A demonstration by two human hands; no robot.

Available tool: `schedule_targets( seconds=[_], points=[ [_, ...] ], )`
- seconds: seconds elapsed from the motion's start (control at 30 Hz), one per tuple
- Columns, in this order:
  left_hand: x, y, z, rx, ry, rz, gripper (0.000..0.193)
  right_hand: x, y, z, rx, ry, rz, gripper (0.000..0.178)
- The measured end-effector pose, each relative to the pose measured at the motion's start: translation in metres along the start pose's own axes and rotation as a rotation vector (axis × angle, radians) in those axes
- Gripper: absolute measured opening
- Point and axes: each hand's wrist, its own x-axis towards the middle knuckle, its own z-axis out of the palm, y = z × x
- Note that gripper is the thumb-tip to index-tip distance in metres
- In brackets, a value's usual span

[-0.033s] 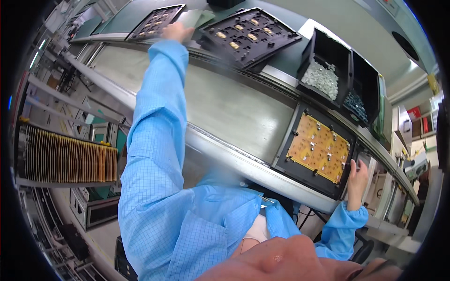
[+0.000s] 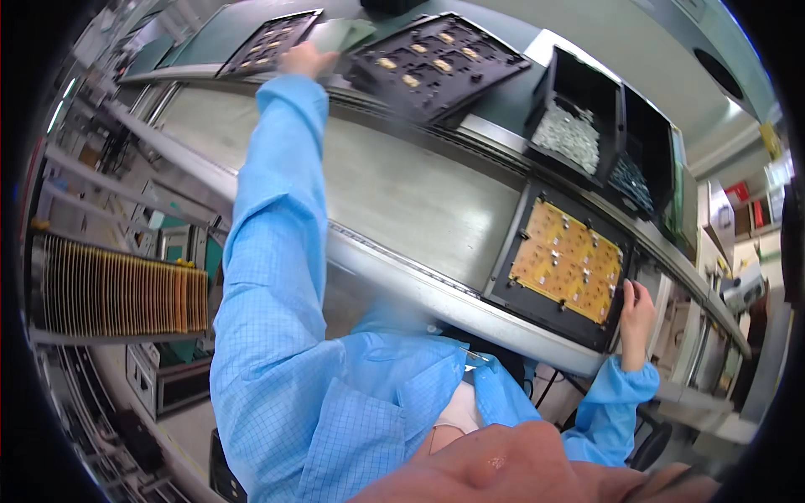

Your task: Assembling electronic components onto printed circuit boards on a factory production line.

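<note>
My left hand (image 2: pixel 308 60) reaches far out over the bench, its fingers curled beside some pale green sheets (image 2: pixel 337 37). Its fingertips are hidden, so whether it grips them does not show. Left of it lies a dark slotted tray (image 2: pixel 270 44); to the right, a larger black tray (image 2: pixel 394 88) carries several small tan pieces. On the near right, a yellow circuit board (image 2: pixel 563 260) with small silvery parts sits clipped in a flat black carrier (image 2: pixel 501 287). My right hand (image 2: pixel 637 323) is at the carrier's right edge, fingers bent and partly apart, fingertips close to or touching it.
A metal-edged conveyor track (image 2: pixel 419 193) runs across the middle. Behind the carrier stand two black bins, one with clear small parts (image 2: pixel 568 138), the other with dark bluish ones (image 2: pixel 633 183). At far left is a rack of upright boards (image 2: pixel 126 285).
The whole view has shifted slightly. My right hand's fingers have drawn a little closer together at the carrier's edge. My left hand stays beside the pale sheets.
</note>
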Motion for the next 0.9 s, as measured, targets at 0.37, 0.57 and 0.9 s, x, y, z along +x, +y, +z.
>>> schedule_targets(
  seconds=[0.37,0.57,0.9],
  points=[
    [0.070,-0.040,-0.025,0.199,-0.073,-0.111,0.080,0.025,-0.059,0.036,0.394,-0.340,0.251,0.036],
    [0.055,-0.049,-0.062,0.290,0.274,-0.026,0.083,0.029,-0.081,0.037,0.532,-0.414,0.218,0.037],
    [-0.130,0.070,-0.164,-0.358,0.396,0.912,0.062,0.033,-0.086,0.048,0.735,-0.493,0.182,0.039]
  ],
)
